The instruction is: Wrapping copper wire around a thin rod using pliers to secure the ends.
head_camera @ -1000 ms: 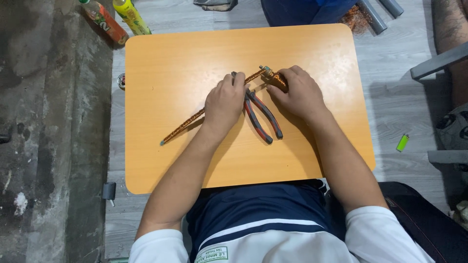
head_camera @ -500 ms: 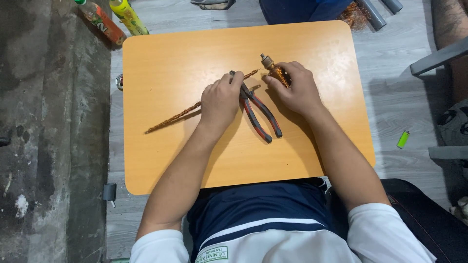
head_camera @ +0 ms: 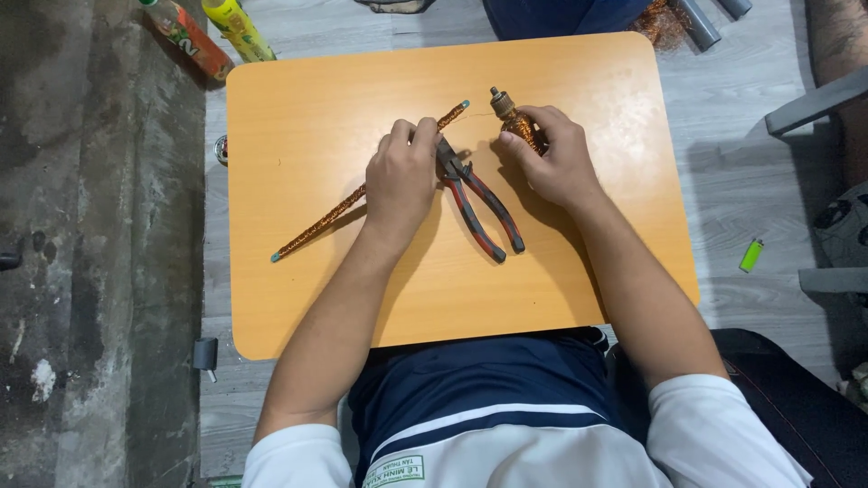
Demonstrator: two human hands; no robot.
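On the orange table top [head_camera: 298, 108], my left hand [head_camera: 402, 176] rests over a long thin rod wound with copper-coloured wire [head_camera: 321, 221]; the rod runs from lower left to upper right under my fingers. My right hand [head_camera: 551, 158] grips a small spool of copper wire with a metal tip [head_camera: 506, 107], held a little apart from the rod's upper end. Pliers with red and black handles [head_camera: 479, 208] lie on the table between my two hands, jaws near my left fingers.
Two bottles, one orange [head_camera: 185, 41] and one yellow [head_camera: 237, 29], lie on the floor beyond the table's far left corner. A green lighter [head_camera: 751, 255] lies on the floor to the right. Grey pipes [head_camera: 701, 23] and a tangle of copper wire [head_camera: 660, 23] sit behind the table.
The rod has slid down and to the left under my left hand, and my right hand has drawn the spool away from its upper end. The pliers stayed in place.
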